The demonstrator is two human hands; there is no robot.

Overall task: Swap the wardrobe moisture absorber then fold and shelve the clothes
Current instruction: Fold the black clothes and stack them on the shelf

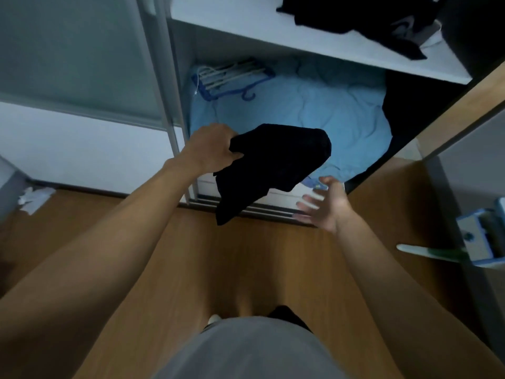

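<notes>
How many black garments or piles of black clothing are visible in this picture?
3: one garment gripped by the left hand; one heap on the upper shelf; one dark mass low at right, beside the blue bedding. Heaps may hide more.

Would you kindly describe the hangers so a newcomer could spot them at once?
Below the wardrobe's white shelf, light blue bedding fills the bottom compartment. The hangers lie bundled at its back left corner: the only hooked blue-and-white frames among soft fabric.

Dim, bluish light falls on a warm brown wood-plank floor (191,255); an open white wardrobe (246,31) stands beside a frosted-glass sliding door (76,50).
</notes>
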